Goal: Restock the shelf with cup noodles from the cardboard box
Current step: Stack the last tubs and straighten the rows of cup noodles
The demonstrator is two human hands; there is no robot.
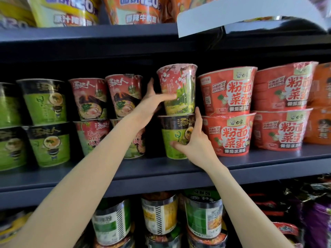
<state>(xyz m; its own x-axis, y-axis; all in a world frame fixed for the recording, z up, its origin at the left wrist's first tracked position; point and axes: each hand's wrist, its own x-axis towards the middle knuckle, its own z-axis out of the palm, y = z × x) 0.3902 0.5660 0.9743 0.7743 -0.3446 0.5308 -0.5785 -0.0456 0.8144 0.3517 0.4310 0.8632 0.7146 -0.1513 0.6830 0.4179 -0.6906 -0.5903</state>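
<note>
A pink cherry-blossom noodle cup [179,86] stands on top of a green and black noodle cup [176,133] on the middle shelf [161,169]. My left hand [152,99] holds the pink cup from its left side, thumb up and fingers across its front. My right hand [193,138] grips the green cup below, fingers round its front and thumb up its right side. The cardboard box is out of sight.
Red cups [105,97] and green cups [46,101] are stacked two high to the left. Wide red bowls [231,90] stand stacked right of the pair, orange ones [320,104] beyond. More cups fill the shelves above [68,11] and below [159,213]. A white tag [232,17] hangs at upper right.
</note>
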